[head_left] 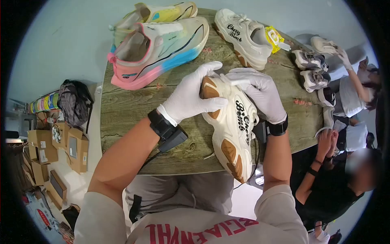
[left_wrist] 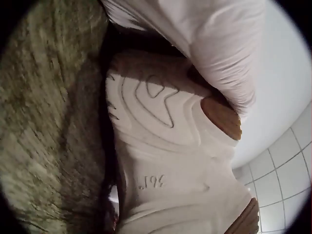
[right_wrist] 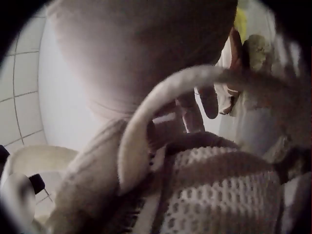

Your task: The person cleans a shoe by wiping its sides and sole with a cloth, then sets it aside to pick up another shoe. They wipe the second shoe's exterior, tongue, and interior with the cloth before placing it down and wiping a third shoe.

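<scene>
A white sneaker [head_left: 233, 126] with black lettering and brown sole patches is held up on edge over the table's near side. My gloved left hand [head_left: 193, 95] grips its upper end, thumb along the sole edge. In the left wrist view, the pale sole [left_wrist: 161, 161] with a raised 361° mark faces the camera, beside the white glove [left_wrist: 204, 44]. My gloved right hand [head_left: 260, 89] holds the same end from the other side, fingers bent over the upper. A pale lace loop [right_wrist: 170, 87] arches before the right glove [right_wrist: 141, 53], above perforated mesh [right_wrist: 219, 185]; some fingertips are hidden.
On the wooden table [head_left: 126, 130] stand a matching white sneaker [head_left: 243, 36], a pink-and-blue running shoe [head_left: 162, 53], a yellow one [head_left: 174, 12] and a yellow packet [head_left: 275, 39]. Grey-white shoes [head_left: 310, 69] are farther right, near other people. Cardboard boxes [head_left: 77, 150] lie on the floor at left.
</scene>
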Tool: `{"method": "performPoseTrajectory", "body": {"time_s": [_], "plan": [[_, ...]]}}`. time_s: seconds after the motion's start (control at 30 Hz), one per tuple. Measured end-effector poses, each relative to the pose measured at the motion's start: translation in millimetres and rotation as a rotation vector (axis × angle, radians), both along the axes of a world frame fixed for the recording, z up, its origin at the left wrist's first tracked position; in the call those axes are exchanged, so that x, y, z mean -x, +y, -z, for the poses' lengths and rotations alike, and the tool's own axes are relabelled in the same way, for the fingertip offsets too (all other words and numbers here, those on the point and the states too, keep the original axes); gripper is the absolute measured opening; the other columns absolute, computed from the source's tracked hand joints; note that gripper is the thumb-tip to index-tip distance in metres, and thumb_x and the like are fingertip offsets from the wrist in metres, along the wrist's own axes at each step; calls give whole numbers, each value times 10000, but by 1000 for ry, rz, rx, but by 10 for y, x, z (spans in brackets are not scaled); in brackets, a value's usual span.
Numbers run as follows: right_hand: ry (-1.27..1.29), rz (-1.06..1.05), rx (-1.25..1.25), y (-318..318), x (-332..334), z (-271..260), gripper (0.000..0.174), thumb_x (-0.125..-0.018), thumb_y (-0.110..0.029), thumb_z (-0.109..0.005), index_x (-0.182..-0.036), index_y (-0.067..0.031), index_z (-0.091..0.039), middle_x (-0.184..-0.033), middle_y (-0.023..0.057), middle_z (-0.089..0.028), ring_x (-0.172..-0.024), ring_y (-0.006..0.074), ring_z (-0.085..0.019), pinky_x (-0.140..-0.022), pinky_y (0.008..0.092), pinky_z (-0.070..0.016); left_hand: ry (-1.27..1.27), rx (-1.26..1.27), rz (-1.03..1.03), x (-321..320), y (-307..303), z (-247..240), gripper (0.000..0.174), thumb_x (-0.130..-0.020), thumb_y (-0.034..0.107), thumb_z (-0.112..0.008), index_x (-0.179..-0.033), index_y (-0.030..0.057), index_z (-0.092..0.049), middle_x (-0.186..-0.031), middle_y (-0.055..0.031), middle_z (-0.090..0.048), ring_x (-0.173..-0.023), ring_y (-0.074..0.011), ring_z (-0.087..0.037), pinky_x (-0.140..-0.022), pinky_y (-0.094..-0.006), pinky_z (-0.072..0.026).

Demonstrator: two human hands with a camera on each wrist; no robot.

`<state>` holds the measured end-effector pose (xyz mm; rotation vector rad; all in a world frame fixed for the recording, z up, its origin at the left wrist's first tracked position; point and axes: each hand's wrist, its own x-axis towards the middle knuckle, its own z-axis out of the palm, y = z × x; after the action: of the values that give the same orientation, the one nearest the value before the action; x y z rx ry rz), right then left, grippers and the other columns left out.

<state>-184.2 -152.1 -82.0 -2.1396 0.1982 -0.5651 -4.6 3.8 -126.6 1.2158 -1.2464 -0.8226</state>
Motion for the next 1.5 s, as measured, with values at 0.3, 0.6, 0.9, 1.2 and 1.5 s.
{"method": "performPoseTrajectory", "body": {"time_s": [0.3,0.6,0.9,1.2,1.5], "plan": [[-52,-214,-423,-61,172,-35,264,-944,-223,-678,-989,21,-767,-1056,139,-750,-951,191,-676,-895,337,-509,-43,5,-3,-29,10,5,848,-780,333,-822,-1468,23,-435,-1209,-109,-589,-1150,-182,-554,-1052,-337,-426],[-17,-62,-55,-62,93,-48,218,-916,-143,-680,-1066,-23,-783,-1116,104,-758,-1168,260,-622,-1025,402,-460,75,54,-76,-11,16,8,812,-849,274,-783,-1492,0,-369,-1286,-130,-570,-1219,-183,-525,-1094,-341,-392],[-190,-144,-300,-190,330,-164,269,-813,-238,-740,-906,7,-800,-870,124,-752,-964,274,-656,-925,339,-496,109,89,-134,13,-21,25,800,-887,177,-734,-1538,7,-302,-1304,-126,-551,-1224,-180,-511,-1108,-334,-377],[-101,160,237,59,100,-127,161,-897,-135,-716,-1029,-102,-802,-1072,50,-774,-1111,221,-635,-1031,379,-446,251,75,-178,-56,-37,-48,714,-944,161,-656,-1547,1,-308,-1363,-106,-534,-1278,-174,-496,-1131,-334,-356],[-153,-175,-35,-27,232,-231,206,-880,-222,-707,-936,-55,-812,-921,89,-772,-1095,273,-636,-996,392,-455,228,75,-185,-49,-57,-33,703,-957,213,-634,-1547,3,-314,-1364,-108,-531,-1283,-173,-485,-1137,-339,-343]]}}
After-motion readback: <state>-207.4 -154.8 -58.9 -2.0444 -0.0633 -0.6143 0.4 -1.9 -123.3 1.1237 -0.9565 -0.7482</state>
